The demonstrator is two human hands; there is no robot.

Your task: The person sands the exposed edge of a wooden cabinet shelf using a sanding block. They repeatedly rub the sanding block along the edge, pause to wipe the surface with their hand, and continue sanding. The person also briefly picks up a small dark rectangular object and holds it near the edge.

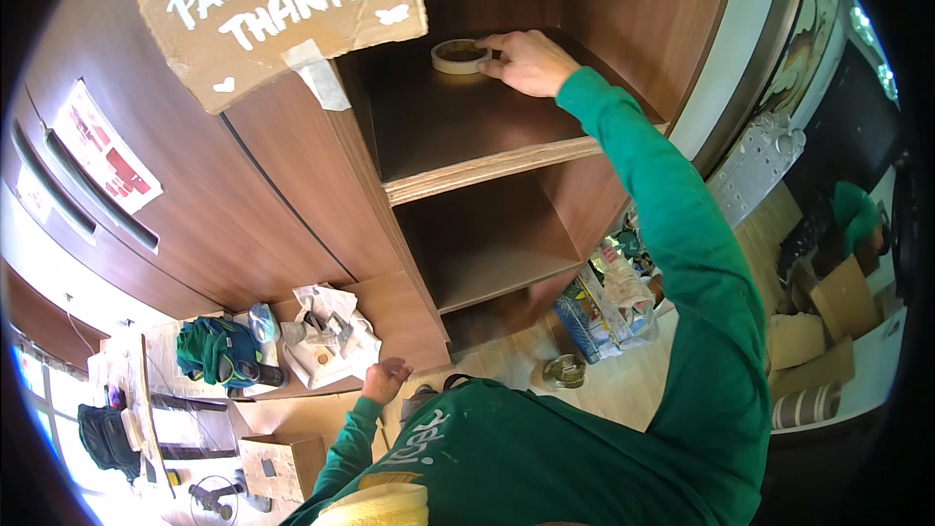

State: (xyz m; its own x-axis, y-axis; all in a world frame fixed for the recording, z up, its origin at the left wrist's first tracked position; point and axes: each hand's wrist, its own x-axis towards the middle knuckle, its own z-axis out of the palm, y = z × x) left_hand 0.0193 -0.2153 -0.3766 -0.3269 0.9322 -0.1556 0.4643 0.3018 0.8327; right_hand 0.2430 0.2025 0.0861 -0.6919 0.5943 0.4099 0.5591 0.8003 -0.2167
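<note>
My right hand (534,63) reaches onto the upper shelf (458,122) of a brown wooden cabinet. Its thumb and index finger pinch the right rim of a pale roll of tape (456,67), which lies flat on the shelf. Lower down, my left hand (387,381) hangs by my side with its fingers loosely apart and nothing in them. Near it, a sheet of crumpled white paper (355,351) with small items on it rests on a ledge.
A handwritten cardboard sign (282,19) is taped beside the shelf opening. Below are a lower shelf (487,248), a plastic-wrapped bundle (623,307) and a round container (564,371) on the floor. A blue-green bag (229,356) sits left. A mirror (838,263) stands right.
</note>
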